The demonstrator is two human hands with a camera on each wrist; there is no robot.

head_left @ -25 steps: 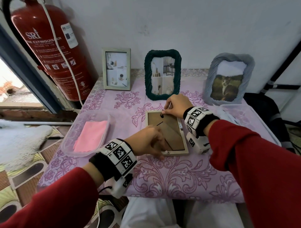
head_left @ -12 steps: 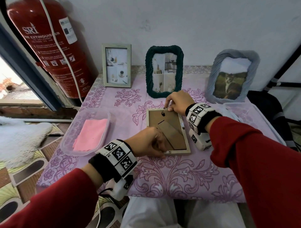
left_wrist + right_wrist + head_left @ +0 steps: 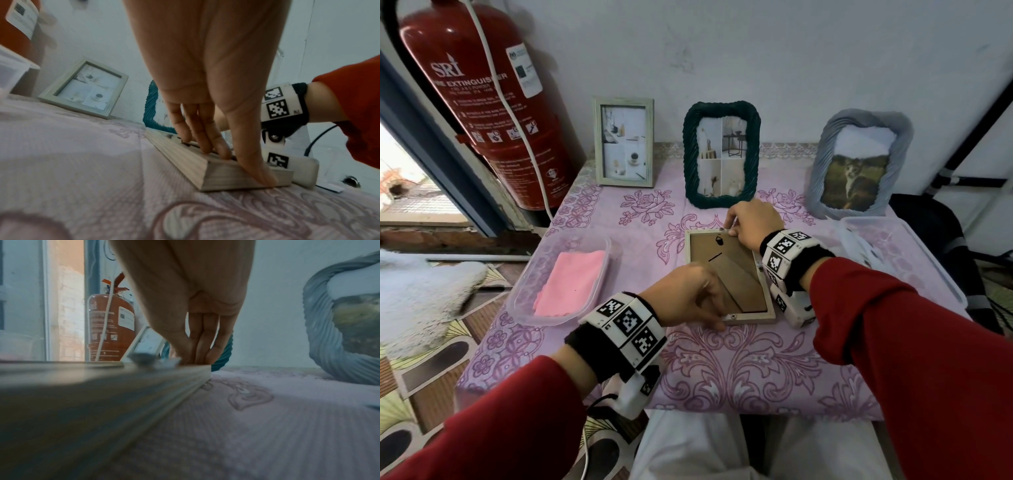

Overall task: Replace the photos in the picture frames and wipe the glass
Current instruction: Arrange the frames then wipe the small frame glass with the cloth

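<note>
A small wooden picture frame lies face down in front of you near the middle of the tabletop, which is covered in a pink cloth with purple floral scrolls. The frame's rim is pale, whitewashed wood with a fine grain; its back is a brown board with a folded-flat easel leg running diagonally and a small dark hanger near the far edge. Small metal turn tabs sit on the rim at the far and near edges. Your left hand grips the near left corner, fingers curled onto the backing board and the thumb pressed against the near outer edge. Your right hand is at the far right corner, fingertips bunched together on the rim beside a tab; whether it pinches the tab or only presses there cannot be told. Standing along the wall behind are three more frames: a pale rectangular one on the left, a dark green rope-textured one in the middle, and a grey-blue ruffled one holding a cat photo on the right. A clear tray to your left holds a folded pink cloth.
</note>
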